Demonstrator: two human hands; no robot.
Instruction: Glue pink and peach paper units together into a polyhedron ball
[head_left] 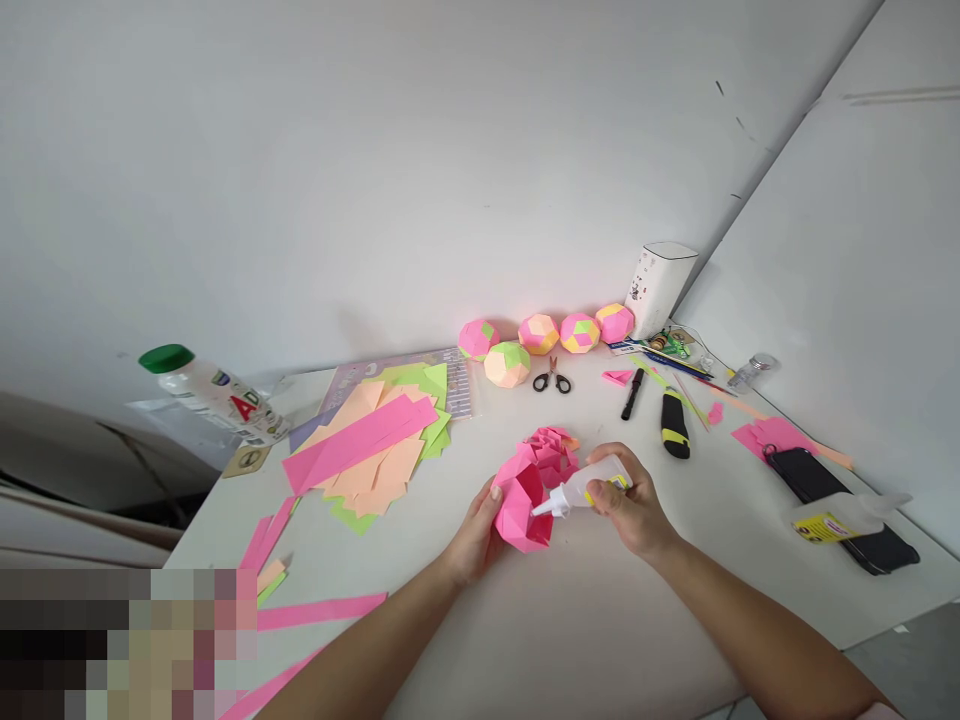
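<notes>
My left hand (476, 535) grips a pink folded-paper ball (517, 508) from its left side; the ball has an opening facing right. In my right hand (634, 505) is a clear glue bottle (586, 486), tilted so its white nozzle points down-left and meets the ball's open edge. Whether glue is coming out cannot be made out. Just behind the ball lies a heap of small folded pink paper pieces (553, 452).
Several finished paper balls (538, 334) line the wall behind scissors (553, 378). Paper sheets (375, 450) lie left, near a white bottle (225, 395). To the right are a cutter (674, 425), a marker (632, 394), a second glue bottle (836, 517) and a black case (885, 545).
</notes>
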